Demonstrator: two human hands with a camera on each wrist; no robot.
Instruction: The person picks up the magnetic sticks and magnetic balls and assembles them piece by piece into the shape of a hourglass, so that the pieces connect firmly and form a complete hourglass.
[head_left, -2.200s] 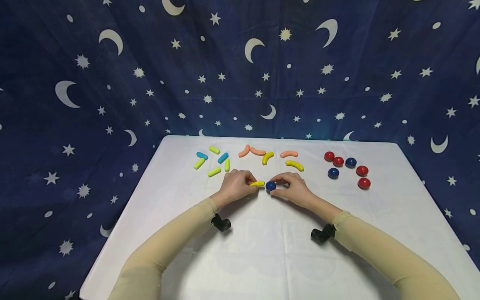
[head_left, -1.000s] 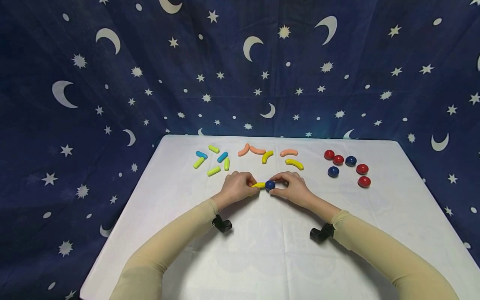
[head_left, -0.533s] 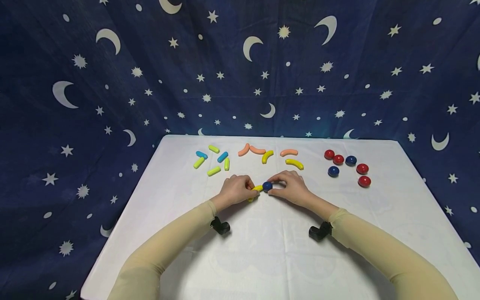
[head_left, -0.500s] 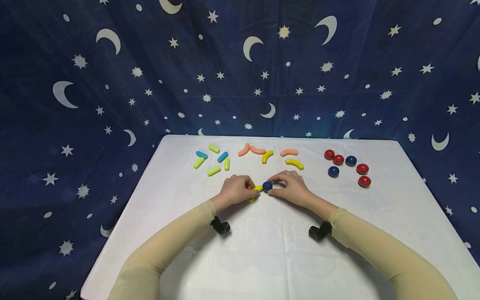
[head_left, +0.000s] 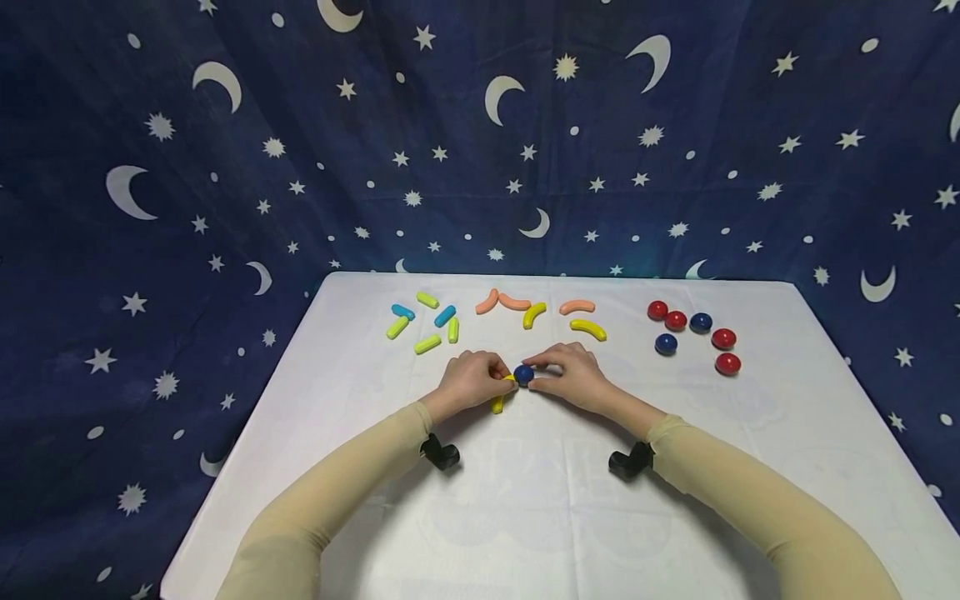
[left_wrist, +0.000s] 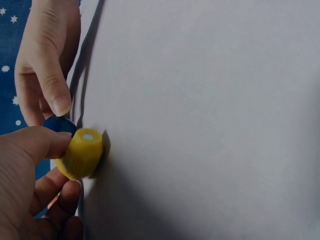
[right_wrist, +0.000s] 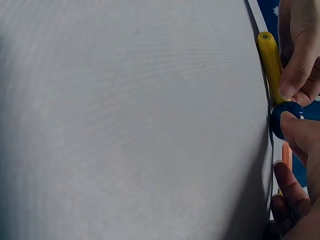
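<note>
In the head view my left hand (head_left: 471, 379) pinches a yellow curved rod (head_left: 498, 405), part of it hidden by the thumb and fingers. The rod's near end, with a pale round spot, faces the camera in the left wrist view. My right hand (head_left: 576, 377) holds a shiny blue ball (head_left: 523, 375) between thumb and fingers. Seen from the right wrist, the ball (right_wrist: 282, 120) meets the far end of the yellow rod (right_wrist: 270, 62). Both pieces are just over the white table (head_left: 525, 517).
Behind the hands lie lime-green and blue short rods (head_left: 446, 316) on the left. Peach (head_left: 577, 307) and yellow curved rods (head_left: 588, 330) lie in the middle. Several red balls (head_left: 727, 364) and two blue balls (head_left: 666, 344) are at the right. A star-patterned cloth (head_left: 480, 125) hangs behind.
The blue ball, first apart from the rod, has come left against its end with my right hand. The yellow rod has turned, its other end swinging out below my left hand.
</note>
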